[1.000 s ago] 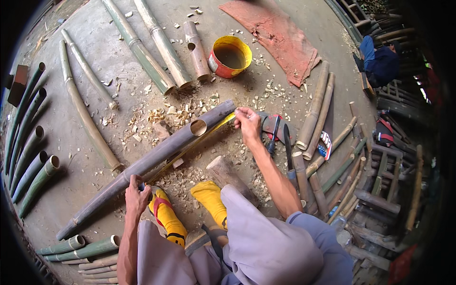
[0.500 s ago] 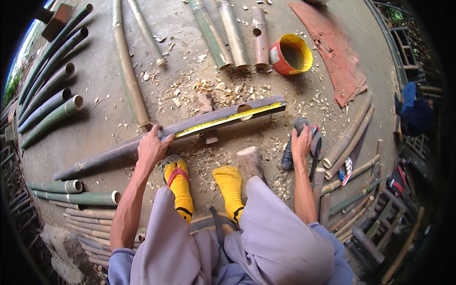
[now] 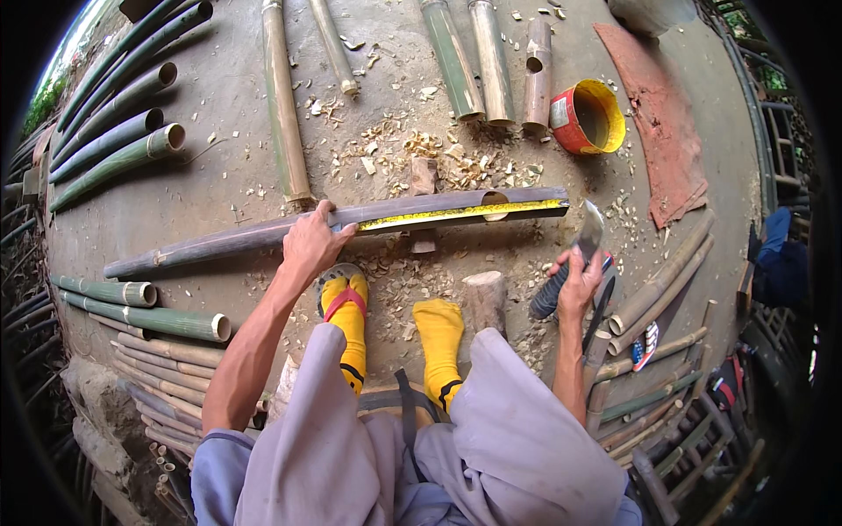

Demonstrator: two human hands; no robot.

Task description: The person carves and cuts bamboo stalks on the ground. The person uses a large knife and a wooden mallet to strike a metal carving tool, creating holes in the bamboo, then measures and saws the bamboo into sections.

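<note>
Brought up since the earlier frame: blade [image 3: 593, 228], tip near right end of pole [image 3: 377, 213]. Pole: laid across block [image 3: 423, 175], between far and near ends. Done: one hole [image 3: 495, 198], tape [image 3: 430, 216] drawn out alongside. Pending, apparently: blade's work on pole. Right hand [image 3: 579, 285]: fingers wrapped round blade's lower end. Left hand [image 3: 311, 241]: fingers closed on tape's left end.

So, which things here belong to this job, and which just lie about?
In the job: yellow measuring tape at the left hand; dark bamboo pole alongside; bladed tool in the right hand.
Lying about, apparently: red bucket; reddish sheet; green bamboo poles; wood shavings.
</note>
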